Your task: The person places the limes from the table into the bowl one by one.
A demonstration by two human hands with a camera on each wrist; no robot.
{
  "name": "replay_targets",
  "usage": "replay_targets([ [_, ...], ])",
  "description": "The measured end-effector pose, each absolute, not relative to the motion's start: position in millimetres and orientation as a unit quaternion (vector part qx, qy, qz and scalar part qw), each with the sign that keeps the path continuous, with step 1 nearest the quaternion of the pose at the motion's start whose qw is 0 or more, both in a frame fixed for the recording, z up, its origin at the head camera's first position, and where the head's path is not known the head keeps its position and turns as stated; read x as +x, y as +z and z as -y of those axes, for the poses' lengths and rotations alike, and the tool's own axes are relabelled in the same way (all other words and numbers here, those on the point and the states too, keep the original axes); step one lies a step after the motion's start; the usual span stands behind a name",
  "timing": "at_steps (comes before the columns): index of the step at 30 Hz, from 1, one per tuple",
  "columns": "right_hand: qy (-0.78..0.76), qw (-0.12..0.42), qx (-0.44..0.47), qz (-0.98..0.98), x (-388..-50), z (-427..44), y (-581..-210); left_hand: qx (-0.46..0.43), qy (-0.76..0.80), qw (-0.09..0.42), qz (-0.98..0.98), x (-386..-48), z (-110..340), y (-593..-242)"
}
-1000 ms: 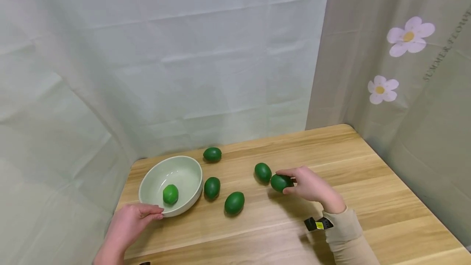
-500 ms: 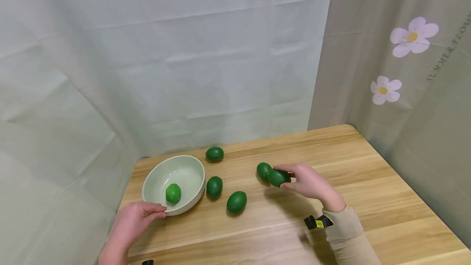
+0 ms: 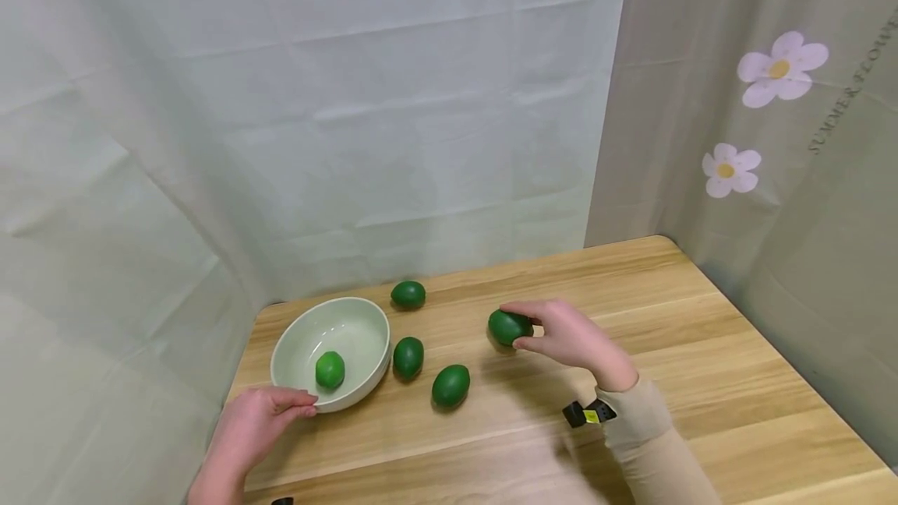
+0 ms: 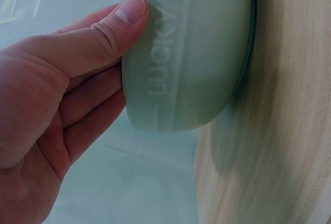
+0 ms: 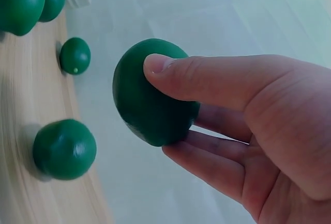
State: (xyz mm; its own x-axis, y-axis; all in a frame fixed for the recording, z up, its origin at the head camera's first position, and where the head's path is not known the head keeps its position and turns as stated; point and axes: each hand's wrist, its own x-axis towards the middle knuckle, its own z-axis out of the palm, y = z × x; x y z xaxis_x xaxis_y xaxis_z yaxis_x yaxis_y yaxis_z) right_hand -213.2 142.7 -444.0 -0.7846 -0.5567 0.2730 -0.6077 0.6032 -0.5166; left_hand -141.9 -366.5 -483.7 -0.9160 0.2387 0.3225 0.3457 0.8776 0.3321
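Observation:
My left hand (image 3: 256, 427) grips the near rim of a pale green bowl (image 3: 288, 337). In the left wrist view the thumb presses the bowl's outer wall (image 4: 207, 53), which bears raised lettering. Inside the bowl lies one lime (image 3: 330, 370), brighter green than the others. My right hand (image 3: 564, 333) holds a dark green lime (image 3: 515, 327) between thumb and fingers. The right wrist view shows this held lime (image 5: 150, 94) raised off the table. Another lime (image 5: 64, 149) sits on the table beside it; in the head view the held one mostly hides it.
Between the bowl and the right hand, more dark green limes lie on the wooden table (image 3: 561, 443): one at the back (image 3: 408, 294), one beside the bowl (image 3: 408, 358), one nearer the front (image 3: 451, 386). Curtains (image 3: 435, 139) enclose the table's back and sides.
My right hand has lifted the dark green lime off the table and carried it left, over the neighbouring lime. The left hand stays on the bowl's rim.

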Motion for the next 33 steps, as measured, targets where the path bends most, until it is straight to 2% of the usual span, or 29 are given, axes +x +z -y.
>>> replay_targets([
  [11, 0.302, 0.058, 0.338, 0.89, -219, -113, -436, -0.159, -0.196, 0.147, 0.956, -141, 368, -486],
  [18, 0.306, 0.049, 0.344, 0.886, -225, -89, -436, -0.148, -0.198, 0.126, 0.961, -142, 367, -483],
  [26, 0.313, 0.033, 0.359, 0.879, -234, -60, -437, -0.152, -0.194, 0.142, 0.959, -141, 370, -486],
  [33, 0.322, 0.029, 0.384, 0.865, -241, -38, -434, -0.145, -0.197, 0.122, 0.962, -140, 370, -484],
])
